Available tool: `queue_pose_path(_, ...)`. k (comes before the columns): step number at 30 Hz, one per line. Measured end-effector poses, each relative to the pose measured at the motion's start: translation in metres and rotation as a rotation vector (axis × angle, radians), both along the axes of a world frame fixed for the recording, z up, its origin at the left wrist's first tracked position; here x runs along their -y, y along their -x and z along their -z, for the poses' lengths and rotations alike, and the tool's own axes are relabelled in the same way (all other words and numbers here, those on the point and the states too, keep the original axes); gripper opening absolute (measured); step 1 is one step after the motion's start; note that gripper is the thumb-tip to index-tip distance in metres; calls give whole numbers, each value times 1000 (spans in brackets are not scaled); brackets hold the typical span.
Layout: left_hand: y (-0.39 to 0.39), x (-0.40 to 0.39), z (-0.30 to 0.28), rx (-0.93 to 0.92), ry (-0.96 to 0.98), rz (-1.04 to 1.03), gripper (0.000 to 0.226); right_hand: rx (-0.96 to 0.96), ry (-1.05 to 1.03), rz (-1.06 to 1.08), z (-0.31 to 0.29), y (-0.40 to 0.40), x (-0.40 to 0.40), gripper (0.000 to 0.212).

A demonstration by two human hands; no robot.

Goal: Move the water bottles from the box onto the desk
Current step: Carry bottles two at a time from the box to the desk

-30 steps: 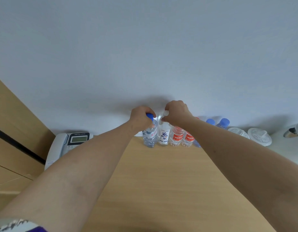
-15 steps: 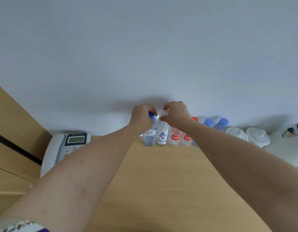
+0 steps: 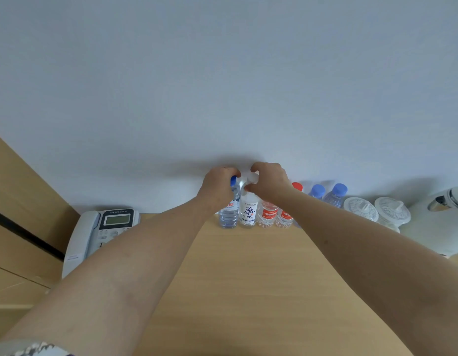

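At far edge of tabletop (image 3: 248, 278), against wall: blue-capped bottle (image 3: 229, 214) and white-capped bottle (image 3: 248, 213), upright, touching, heading a tidy row, likely for space. Left hand (image 3: 217, 187) curled over blue cap from above; right hand (image 3: 267, 181) pinching white cap. Bottles directly below hands. Telephone (image 3: 99, 232) well left.

grey desk phone (image 3: 99, 232) left; two lidded cups (image 3: 361, 211), white kettle (image 3: 438, 222) right.

I have both bare arms stretched forward, left hand (image 3: 217, 187) and right hand (image 3: 270, 179) curled, knuckles nearly touching.
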State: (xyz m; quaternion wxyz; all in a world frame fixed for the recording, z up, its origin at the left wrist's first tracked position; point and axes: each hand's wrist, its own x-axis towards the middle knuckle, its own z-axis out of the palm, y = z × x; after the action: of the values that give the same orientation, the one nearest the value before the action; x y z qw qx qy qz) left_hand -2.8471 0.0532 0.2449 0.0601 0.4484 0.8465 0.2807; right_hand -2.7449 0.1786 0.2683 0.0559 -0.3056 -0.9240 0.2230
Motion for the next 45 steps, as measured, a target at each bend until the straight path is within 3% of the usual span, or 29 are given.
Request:
queue_pose_path(11,-11,8,-23,-85,-11,-28,46,1,-95,76,-10,-33,7,60)
queue_pose_path(24,-88,-24,-39,-104,-32,258,45,115,-233,364,-18,-150,28,59)
queue_pose_path(35,-254,-74,-57,-257,76,567,61,106,-225,656,-27,-331,28,72)
queue_pose_path(45,-512,-107,-59,-363,175,816,67,172,-175,958,-21,-584,45,76)
